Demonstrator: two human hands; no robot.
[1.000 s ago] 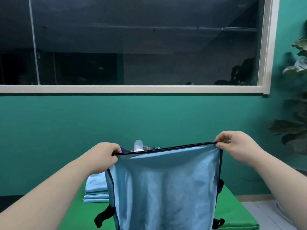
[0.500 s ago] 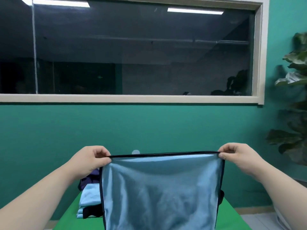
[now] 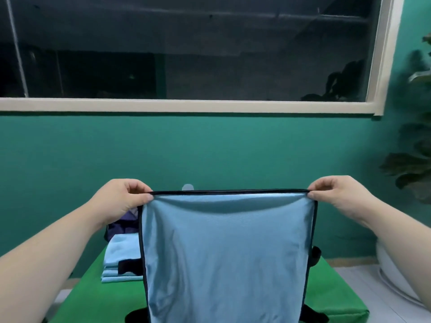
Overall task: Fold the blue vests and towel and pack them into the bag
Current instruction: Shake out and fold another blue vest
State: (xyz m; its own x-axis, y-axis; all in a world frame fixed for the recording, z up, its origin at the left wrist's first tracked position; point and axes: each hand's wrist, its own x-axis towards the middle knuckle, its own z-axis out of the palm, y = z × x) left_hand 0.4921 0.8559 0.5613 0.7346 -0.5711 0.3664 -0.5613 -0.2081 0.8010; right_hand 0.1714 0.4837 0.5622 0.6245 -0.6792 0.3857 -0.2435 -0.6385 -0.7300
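A light blue black-trimmed fabric vest (image 3: 224,257) hangs above the green cloth-covered table (image 3: 331,297), hiding most of it and part of the folded light blue cloth stack (image 3: 119,255) and dark purple bag (image 3: 121,227) behind. The left hand (image 3: 121,199) and right hand (image 3: 338,194) pinch its top corners.

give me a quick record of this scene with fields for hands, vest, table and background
left hand: pinches top left corner of the blue vest
right hand: pinches its top right corner
blue vest: held up, hanging spread, black trim and side straps
folded stack: light blue cloths on the green table, left of the vest
bag: dark purple, behind the stack, mostly hidden
background: teal wall, window, plant at right
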